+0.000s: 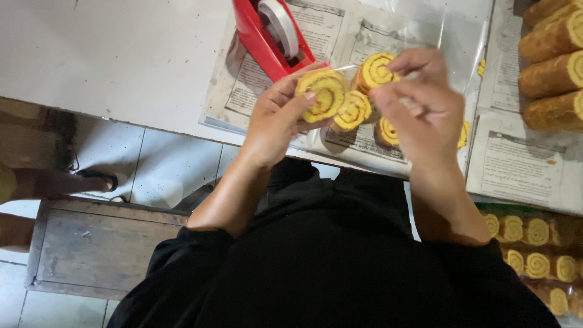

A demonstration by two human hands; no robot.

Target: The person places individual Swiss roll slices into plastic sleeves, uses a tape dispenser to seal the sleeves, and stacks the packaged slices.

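My left hand holds a clear-wrapped pack of yellow spiral roll-cake slices, thumb pressed on the front slice. My right hand is closed on the pack's other end, fingers pinching the clear wrap near the top slice. Another slice shows below, between my hands. Whether a strip of tape is in my right fingers cannot be told.
A red tape dispenser stands just behind my left hand on newspaper under clear plastic. Whole brown cake rolls lie at the far right. Packed slices sit below the table's right edge. A wooden bench is lower left, with another person's foot beside it.
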